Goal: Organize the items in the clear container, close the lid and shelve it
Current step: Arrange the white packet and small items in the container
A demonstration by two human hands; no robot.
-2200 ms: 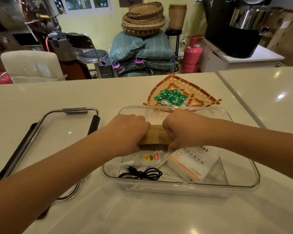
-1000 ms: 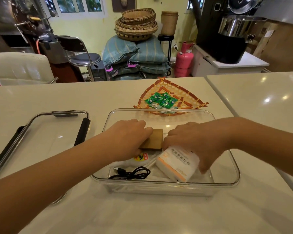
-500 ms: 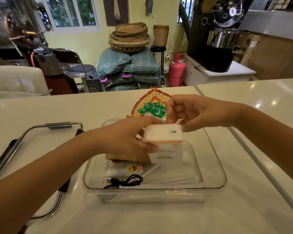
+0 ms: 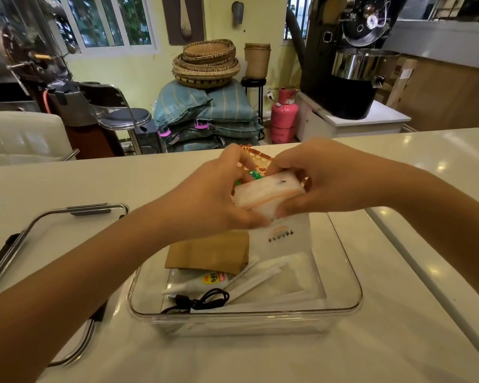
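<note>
Both hands hold a white tissue pack (image 4: 267, 193) with an orange stripe in the air above the clear container (image 4: 343, 308). My left hand (image 4: 219, 200) grips its left end and my right hand (image 4: 313, 181) its right end. Inside the container lie a brown paper packet (image 4: 210, 254), a white glue tube (image 4: 202, 283) with a yellow and red label, a coiled black cable (image 4: 202, 299) and clear plastic sleeves (image 4: 282, 275). The clear lid (image 4: 67, 225) with black clips rests flat on the counter to the left of the container.
A woven fan-shaped tray (image 4: 256, 158) with green packets lies behind my hands, mostly hidden. The white counter (image 4: 415, 313) runs on to the right past a seam. Beyond it stand a stool (image 4: 125, 120), stacked sacks, baskets, a pink gas cylinder (image 4: 284, 117) and a black machine.
The tissue pack came out of the container and rose higher; both hands now hold it level. My left hand left the brown packet, which lies flat in the container. The camera tilted up.
</note>
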